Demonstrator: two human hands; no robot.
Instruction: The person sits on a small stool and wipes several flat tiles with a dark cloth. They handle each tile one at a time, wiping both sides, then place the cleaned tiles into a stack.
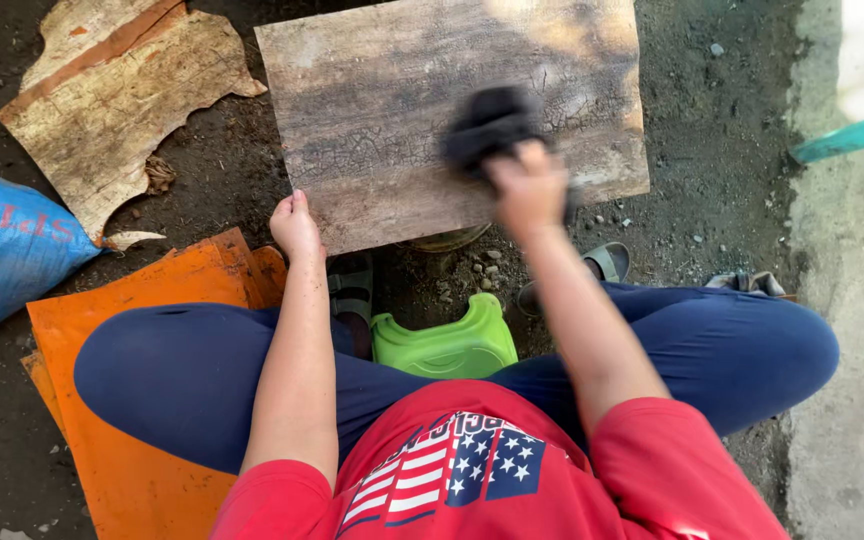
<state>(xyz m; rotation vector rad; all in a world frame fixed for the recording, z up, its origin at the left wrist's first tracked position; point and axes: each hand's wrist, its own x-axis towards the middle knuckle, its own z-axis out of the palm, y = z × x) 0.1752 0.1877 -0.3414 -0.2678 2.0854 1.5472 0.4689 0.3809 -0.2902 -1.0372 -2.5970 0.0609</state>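
Wood board (pixel 382 110) lies flat on the dirt ahead of the seated person. Right hand (pixel 527 190), blurred, is closed around a dark cloth (pixel 490 125) pressed onto the board's right part. Left hand (pixel 295 225), fingers curled, rests at the board's near left corner.

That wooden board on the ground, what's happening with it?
A person sits low over a green stool, with a weathered wooden board lying on the dirt in front. The right hand presses a dark cloth against the board's surface; it looks blurred. The left hand grips the board's near edge. An orange sheet lies under the left leg.
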